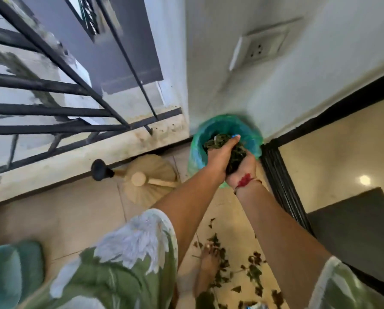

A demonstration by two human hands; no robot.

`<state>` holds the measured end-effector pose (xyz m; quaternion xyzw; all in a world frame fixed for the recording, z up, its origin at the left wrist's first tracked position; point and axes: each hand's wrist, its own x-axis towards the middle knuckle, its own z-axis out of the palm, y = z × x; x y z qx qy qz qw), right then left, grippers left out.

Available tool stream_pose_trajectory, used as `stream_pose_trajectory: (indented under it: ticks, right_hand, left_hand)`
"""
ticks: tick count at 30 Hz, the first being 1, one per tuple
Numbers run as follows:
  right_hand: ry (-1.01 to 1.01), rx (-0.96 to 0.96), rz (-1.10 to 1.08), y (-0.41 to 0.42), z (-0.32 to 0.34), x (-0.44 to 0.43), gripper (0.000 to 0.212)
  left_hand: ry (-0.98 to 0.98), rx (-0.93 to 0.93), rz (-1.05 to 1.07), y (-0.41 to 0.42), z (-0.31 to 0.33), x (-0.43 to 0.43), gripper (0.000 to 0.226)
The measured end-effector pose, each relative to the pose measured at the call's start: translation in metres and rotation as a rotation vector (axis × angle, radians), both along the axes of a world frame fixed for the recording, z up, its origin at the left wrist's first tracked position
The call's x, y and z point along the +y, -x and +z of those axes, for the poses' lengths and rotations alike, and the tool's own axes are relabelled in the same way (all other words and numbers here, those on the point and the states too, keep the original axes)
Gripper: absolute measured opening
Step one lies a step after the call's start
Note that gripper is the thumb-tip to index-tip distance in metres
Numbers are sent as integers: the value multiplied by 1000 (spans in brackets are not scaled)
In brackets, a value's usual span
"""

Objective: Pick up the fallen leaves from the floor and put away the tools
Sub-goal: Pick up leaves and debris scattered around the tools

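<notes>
Both your arms stretch forward. Your left hand (220,158) and right hand (242,175) are cupped together, fingers curled round a clump of leaves (236,158), held in the mouth of the green bag (205,130). Loose leaves (254,272) lie on the floor (75,219) by your bare foot (207,267).

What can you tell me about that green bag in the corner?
The green bag is thin, crinkled plastic, bluish inside. It stands open-mouthed on the tiled floor in the corner, by the white wall and black door frame. The left hand and right hand hold a clump of dark leaves in its mouth; whether they touch the plastic is unclear.
</notes>
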<state>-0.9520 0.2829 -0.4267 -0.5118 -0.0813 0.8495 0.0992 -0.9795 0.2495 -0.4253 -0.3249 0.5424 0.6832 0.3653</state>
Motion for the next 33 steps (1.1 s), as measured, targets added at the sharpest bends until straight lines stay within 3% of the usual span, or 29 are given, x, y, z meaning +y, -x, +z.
stream_pose_trajectory:
  ticks: [3, 6, 7, 10, 13, 17, 22, 28, 33]
  right_hand:
    - [-54, -16, 67, 8, -33, 16, 37]
    - [-103, -115, 94, 6, -62, 30, 37]
    - [-118, -156, 99, 4, -70, 34, 37]
    - [-142, -212, 98, -1, -84, 44, 29]
    - [-131, -231, 92, -2, -84, 47, 18]
    - [-92, -166, 60, -5, -78, 48, 43]
    - [-107, -122, 38, -15, -48, 48, 45]
    - [-76, -126, 249, -62, 5, 13, 23]
    - [-8, -229, 464, -91, 52, -54, 22]
  left_hand:
    - [-41, -76, -81, 12, -37, 12, 73]
    - [-55, -150, -181, 20, -101, 21, 109]
    - [-47, -176, -188, 20, -95, 21, 104]
    - [-92, -203, -99, 18, -59, 14, 44]
    - [-77, -231, -69, 15, -64, 13, 45]
    - [-207, -259, 98, 11, -53, 14, 68]
    - [-280, -263, 304, 6, -51, 8, 85]
    - [-299, -265, 377, -43, -22, -36, 45]
    - [-277, -324, 661, -91, 11, -96, 25]
